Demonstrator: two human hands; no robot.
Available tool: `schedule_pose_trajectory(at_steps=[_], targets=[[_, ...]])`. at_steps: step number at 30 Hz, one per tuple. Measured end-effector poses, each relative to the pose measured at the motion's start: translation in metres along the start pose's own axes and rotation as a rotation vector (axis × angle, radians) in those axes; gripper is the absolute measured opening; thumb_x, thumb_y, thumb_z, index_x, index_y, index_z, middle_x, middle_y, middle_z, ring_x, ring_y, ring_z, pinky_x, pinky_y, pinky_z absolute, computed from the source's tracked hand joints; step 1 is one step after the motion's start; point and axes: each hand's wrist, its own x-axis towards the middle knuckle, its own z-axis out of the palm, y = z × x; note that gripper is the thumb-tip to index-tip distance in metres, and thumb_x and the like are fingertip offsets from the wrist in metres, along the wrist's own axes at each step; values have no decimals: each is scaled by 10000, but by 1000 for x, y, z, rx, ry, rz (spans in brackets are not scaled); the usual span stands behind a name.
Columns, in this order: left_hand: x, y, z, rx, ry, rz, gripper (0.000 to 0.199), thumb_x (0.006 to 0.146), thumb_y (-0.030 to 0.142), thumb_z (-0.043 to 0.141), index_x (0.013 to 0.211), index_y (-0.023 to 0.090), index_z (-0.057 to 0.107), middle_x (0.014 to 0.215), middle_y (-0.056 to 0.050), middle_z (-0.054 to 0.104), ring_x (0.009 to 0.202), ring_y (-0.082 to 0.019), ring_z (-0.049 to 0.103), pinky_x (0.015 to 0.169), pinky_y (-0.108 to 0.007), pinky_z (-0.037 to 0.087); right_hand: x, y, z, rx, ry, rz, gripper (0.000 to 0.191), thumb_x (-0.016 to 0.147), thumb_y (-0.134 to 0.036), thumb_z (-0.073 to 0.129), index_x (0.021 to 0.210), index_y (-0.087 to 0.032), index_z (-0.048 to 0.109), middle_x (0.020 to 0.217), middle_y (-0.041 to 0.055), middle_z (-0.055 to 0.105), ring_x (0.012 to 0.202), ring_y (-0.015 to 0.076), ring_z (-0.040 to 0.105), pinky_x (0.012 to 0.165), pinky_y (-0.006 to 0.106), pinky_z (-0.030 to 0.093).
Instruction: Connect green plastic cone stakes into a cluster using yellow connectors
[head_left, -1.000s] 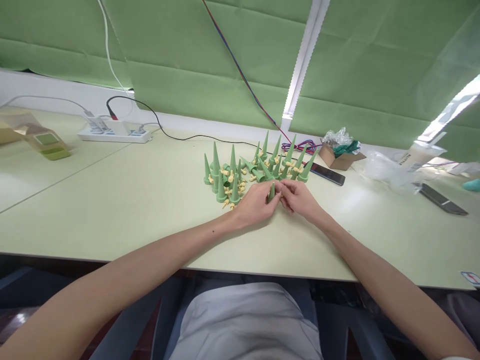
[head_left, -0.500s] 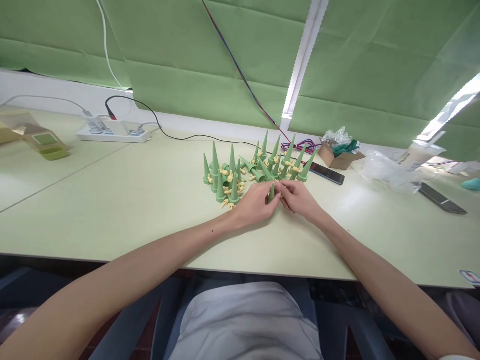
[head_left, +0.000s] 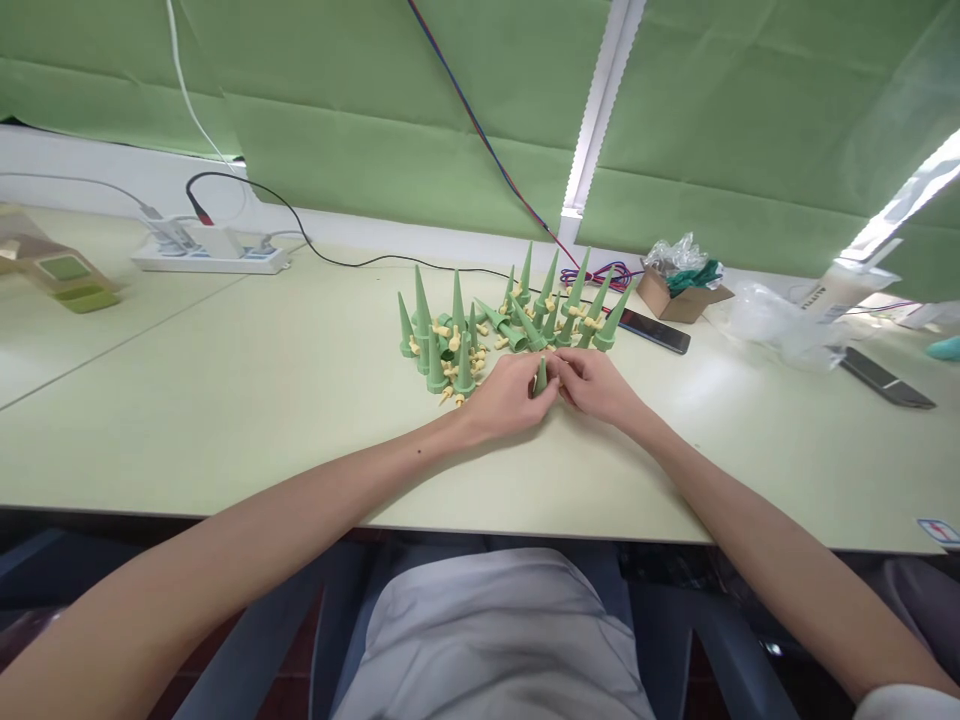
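Observation:
My left hand [head_left: 511, 397] is closed around a green plastic cone [head_left: 541, 376], its tip poking up between thumb and fingers. Right beside it, the fingers of my right hand [head_left: 596, 384] are pinched together against the cone's side; whatever small piece they hold is hidden. Just beyond both hands, several green spikes [head_left: 463, 368] with collared bases stand upright, and a few lie on their sides, such as one hollow cone [head_left: 512, 336]. Small pale-yellow valve-like pieces [head_left: 454, 341] are scattered among them, some fitted to the cones.
A phone [head_left: 646, 331] lies right of the cones, near an open cardboard box [head_left: 683, 300] with plastic wrap. Farther right are a clear plastic bag [head_left: 784, 325] and a dark flat device [head_left: 886, 377]. A power strip [head_left: 210, 260] and a green-and-brown package [head_left: 73, 277] are at left.
The whole view has shifted slightly, so the table appears a little higher. Both hands stay together at the same cone, with hardly any movement of the fingers.

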Motion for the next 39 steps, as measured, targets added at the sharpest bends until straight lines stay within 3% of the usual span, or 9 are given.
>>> schedule_pose_trajectory(at_steps=[15, 22, 39], targets=[[-2, 2, -1, -20, 7, 81, 165, 942, 174, 492, 841, 184, 622, 776, -15, 669, 605, -125, 511, 649, -289, 418, -1, -2, 1, 182, -26, 84, 415, 1000, -469, 453, 660, -233, 463, 399, -53, 431, 366, 118, 374, 440, 270, 292], [-2, 0, 1, -18, 67, 50, 159, 947, 199, 516, 817, 184, 606, 688, 5, 628, 582, -123, 512, 652, -288, 424, -1, -3, 2, 228, -10, 94, 519, 993, -607, 462, 636, -231, 466, 429, -42, 440, 376, 121, 396, 437, 281, 317], [-2, -1, 1, -32, 117, 31, 130, 930, 206, 543, 807, 185, 581, 634, 35, 584, 533, -100, 495, 624, -269, 409, 0, -2, 3, 248, 14, 79, 477, 984, -584, 490, 669, -226, 481, 440, -54, 435, 367, 109, 388, 441, 281, 316]])
